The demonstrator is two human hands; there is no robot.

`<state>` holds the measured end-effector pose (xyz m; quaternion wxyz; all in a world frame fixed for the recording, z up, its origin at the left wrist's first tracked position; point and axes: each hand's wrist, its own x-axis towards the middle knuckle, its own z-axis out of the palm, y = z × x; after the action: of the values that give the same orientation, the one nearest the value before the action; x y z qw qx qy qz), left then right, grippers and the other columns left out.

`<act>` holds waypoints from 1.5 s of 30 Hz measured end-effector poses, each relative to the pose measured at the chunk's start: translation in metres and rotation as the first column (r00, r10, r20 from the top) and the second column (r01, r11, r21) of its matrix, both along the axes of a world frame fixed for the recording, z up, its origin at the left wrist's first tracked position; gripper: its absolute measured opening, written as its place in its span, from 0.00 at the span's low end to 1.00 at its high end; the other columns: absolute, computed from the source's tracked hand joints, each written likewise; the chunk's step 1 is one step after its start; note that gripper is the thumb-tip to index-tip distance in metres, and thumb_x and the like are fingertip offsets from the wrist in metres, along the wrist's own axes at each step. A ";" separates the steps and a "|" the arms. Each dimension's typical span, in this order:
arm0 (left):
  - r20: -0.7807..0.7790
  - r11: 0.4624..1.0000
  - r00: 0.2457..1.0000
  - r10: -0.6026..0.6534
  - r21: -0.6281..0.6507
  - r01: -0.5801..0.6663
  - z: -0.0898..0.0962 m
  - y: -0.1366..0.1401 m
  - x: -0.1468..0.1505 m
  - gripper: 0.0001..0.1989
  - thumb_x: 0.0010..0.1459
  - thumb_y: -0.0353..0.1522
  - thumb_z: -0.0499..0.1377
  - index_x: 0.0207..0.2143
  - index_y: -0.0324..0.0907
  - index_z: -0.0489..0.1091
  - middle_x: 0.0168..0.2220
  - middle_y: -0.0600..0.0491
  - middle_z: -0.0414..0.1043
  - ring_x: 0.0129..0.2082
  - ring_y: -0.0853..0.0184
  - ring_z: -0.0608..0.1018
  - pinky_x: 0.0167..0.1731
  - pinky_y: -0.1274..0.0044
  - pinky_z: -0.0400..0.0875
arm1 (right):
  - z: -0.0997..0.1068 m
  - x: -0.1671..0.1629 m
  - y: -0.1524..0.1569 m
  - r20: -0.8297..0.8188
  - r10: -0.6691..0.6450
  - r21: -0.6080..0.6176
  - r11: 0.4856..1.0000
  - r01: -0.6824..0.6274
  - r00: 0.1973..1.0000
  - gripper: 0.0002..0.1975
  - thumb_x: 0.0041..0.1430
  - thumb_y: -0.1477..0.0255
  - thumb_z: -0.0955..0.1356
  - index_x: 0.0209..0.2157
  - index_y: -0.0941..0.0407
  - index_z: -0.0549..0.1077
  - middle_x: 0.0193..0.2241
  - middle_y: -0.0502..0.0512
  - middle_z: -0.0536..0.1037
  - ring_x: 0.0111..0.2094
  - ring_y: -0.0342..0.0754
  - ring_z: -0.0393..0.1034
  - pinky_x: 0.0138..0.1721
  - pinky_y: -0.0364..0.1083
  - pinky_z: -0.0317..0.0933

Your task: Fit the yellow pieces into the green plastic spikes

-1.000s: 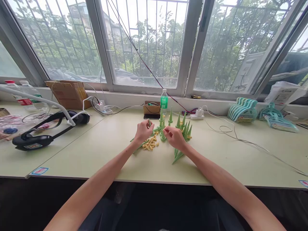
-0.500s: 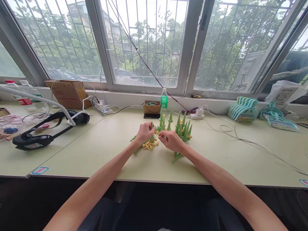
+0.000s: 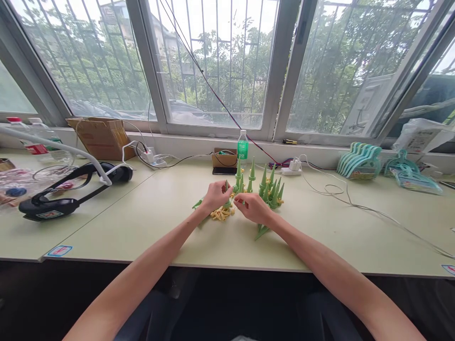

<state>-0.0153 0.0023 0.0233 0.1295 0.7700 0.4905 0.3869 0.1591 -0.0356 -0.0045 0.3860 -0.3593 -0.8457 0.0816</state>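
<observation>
My left hand [image 3: 217, 195] is closed around a green cone-shaped spike [image 3: 227, 204], whose tip shows above the fingers and whose wider end shows below. Close beside it, my right hand [image 3: 253, 207] is pinched; what its fingertips hold, if anything, is too small to make out. Below the hands lies a heap of small yellow plastic pieces [image 3: 221, 214]. Several green spikes [image 3: 273, 192] stand point-up to the right and behind, some with yellow pieces at their bases. One green spike [image 3: 262, 232] lies flat under my right wrist, and more lie partly hidden by my left wrist.
A green-labelled bottle [image 3: 242, 146], a small brown box [image 3: 224, 158] and a black phone [image 3: 224, 171] stand or lie behind. A black headset [image 3: 53, 204] is at the left, a power strip [image 3: 292, 168] with cables and teal hangers [image 3: 359, 162] at the right.
My left hand has shifted slightly right, toward my right hand, with the green spike in it. The right hand has barely moved.
</observation>
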 end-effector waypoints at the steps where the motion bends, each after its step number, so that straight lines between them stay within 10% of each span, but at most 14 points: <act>1: 0.000 1.000 1.000 -0.004 -0.001 0.004 0.000 0.000 0.000 0.12 0.54 0.37 0.54 0.23 0.40 0.69 0.21 0.55 0.68 0.22 0.71 0.66 0.26 0.78 0.60 | 0.000 0.000 0.000 0.000 0.001 0.000 1.000 -0.001 1.000 0.07 0.63 0.74 0.64 0.33 0.57 0.73 0.28 0.52 0.76 0.23 0.40 0.63 0.30 0.40 0.56; 34: 0.254 0.905 0.953 -0.162 -0.346 0.246 0.002 -0.010 0.005 0.11 0.55 0.39 0.58 0.25 0.41 0.65 0.13 0.58 0.65 0.13 0.72 0.69 0.18 0.79 0.63 | 0.005 -0.002 -0.007 0.153 0.114 -0.019 0.994 -0.112 0.982 0.11 0.55 0.79 0.68 0.20 0.56 0.73 0.16 0.46 0.68 0.20 0.39 0.56 0.26 0.40 0.50; 45: 0.257 0.965 0.963 -0.084 -0.219 0.143 0.001 -0.005 0.005 0.11 0.55 0.39 0.57 0.26 0.41 0.67 0.17 0.58 0.66 0.13 0.73 0.69 0.18 0.79 0.64 | -0.002 0.000 -0.002 0.211 0.018 -0.102 0.995 0.004 0.977 0.06 0.54 0.76 0.70 0.33 0.54 0.79 0.17 0.46 0.71 0.20 0.39 0.60 0.28 0.40 0.52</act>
<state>-0.0106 -0.0029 0.0240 0.3018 0.7225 0.4679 0.4099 0.1591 -0.0374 -0.0065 0.2746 -0.3823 -0.8780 0.0870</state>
